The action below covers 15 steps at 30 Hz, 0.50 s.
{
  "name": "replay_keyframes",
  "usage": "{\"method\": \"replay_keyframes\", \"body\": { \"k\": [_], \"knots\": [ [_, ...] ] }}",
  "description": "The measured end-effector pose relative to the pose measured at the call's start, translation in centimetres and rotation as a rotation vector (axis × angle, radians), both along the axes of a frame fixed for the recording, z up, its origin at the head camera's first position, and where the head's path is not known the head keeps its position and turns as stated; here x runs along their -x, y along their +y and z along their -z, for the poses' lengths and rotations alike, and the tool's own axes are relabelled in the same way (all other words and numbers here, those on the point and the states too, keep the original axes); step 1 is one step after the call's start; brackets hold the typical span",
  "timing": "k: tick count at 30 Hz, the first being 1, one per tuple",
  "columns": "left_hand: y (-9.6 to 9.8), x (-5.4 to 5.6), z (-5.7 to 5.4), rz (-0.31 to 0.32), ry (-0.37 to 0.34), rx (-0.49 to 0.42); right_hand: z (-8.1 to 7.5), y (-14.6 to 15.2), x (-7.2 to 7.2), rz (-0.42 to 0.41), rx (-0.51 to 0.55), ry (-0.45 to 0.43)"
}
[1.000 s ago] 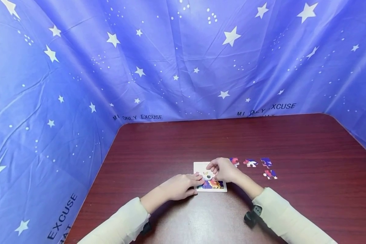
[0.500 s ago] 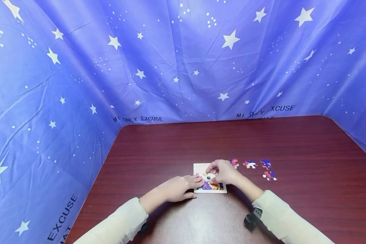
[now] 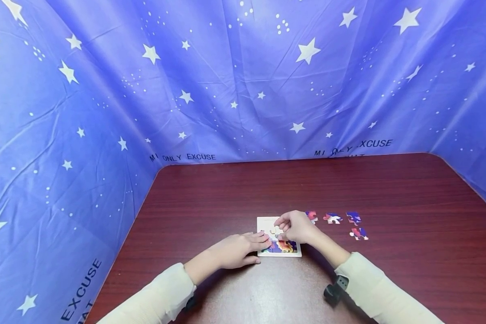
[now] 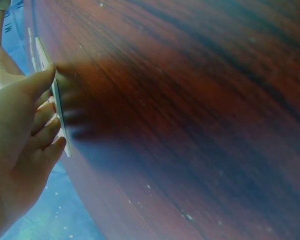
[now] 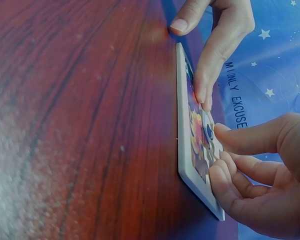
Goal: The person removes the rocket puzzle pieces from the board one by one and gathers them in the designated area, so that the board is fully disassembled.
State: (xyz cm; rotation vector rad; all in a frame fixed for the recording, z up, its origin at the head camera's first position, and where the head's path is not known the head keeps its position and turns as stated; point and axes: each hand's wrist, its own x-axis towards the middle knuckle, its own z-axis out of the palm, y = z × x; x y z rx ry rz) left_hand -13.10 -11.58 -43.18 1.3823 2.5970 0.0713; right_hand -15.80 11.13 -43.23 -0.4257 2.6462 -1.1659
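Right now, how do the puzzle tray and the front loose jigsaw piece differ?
The puzzle tray is larger than the jigsaw piece. The puzzle tray has straight edges; the jigsaw piece, knobs. The left hand touches the puzzle tray; the jigsaw piece lies untouched. Both show purple.

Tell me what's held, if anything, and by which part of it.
The right hand pinches a puzzle piece, seemingly by its edges. The left hand grips nothing; its fingers rest on the puzzle board.
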Motion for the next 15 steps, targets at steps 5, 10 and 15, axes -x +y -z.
{"method": "replay_keyframes", "body": {
  "k": [5, 10, 15],
  "knots": [
    [-0.10, 0.00, 0.05, 0.012, 0.004, -0.019, -0.15, 0.13, -0.01, 0.008, -0.004, 0.013],
    [-0.17, 0.06, 0.07, 0.038, 0.030, -0.040, -0.37, 0.19, 0.02, 0.000, 0.038, 0.011],
    [-0.07, 0.06, -0.18, 0.026, 0.019, -0.029, -0.25, 0.16, 0.16, 0.004, 0.097, -0.017]
  ]
}}
